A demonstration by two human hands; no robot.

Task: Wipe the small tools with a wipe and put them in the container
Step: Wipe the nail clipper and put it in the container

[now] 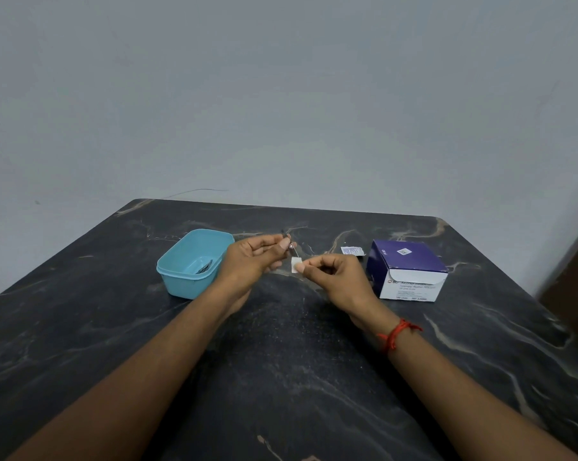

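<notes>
Over the middle of the dark marbled table (281,377), both hands are raised a little above the surface and close together. The left hand (252,259) pinches a small thin metal tool (289,242) between thumb and fingertips, its dark end sticking up past the fingers; what kind of tool it is I can't make out. The right hand (335,277), a red thread (395,334) tied round its wrist, pinches a small white wipe (295,264) just below the tool's lower end; whether the two touch is too fine to tell. Just left of the left hand sits the light blue container (184,274), open, with a few dark thin tools (203,268) lying in its bottom. To the right stands a purple and white box of alcohol swabs (407,272), and a torn wipe packet (351,250) lies flat just beside its far left corner
</notes>
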